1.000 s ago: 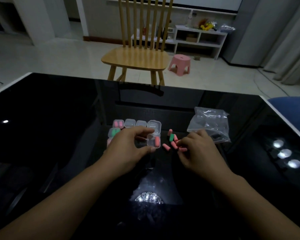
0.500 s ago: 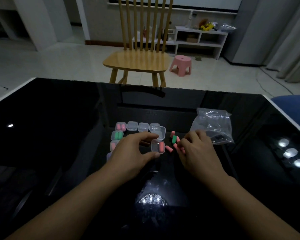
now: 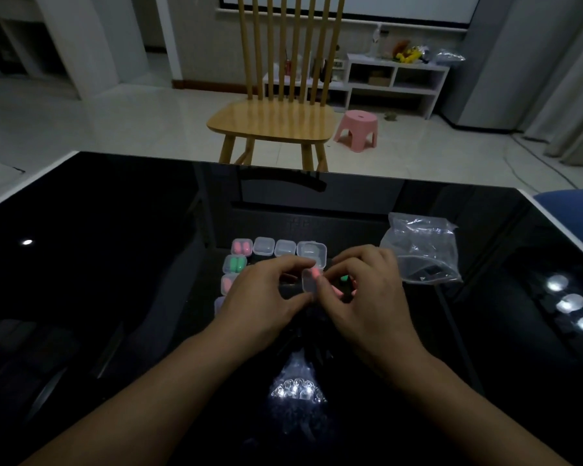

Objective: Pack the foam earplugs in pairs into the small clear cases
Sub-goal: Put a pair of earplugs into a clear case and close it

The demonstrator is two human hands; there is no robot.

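1. At the middle of a black glass table (image 3: 115,264), my left hand (image 3: 266,297) pinches an open clear case (image 3: 312,274), its lid tipped up, a pink earplug (image 3: 315,273) showing inside.
2. My right hand (image 3: 364,290) curls in at the case's right edge, fingertips at the earplug; I cannot tell whether they grip it.
3. Closed cases (image 3: 263,246) line up just behind; filled ones (image 3: 234,264) sit left.
4. Loose earplugs (image 3: 344,279) peek out under my right hand, near a plastic bag (image 3: 421,250).
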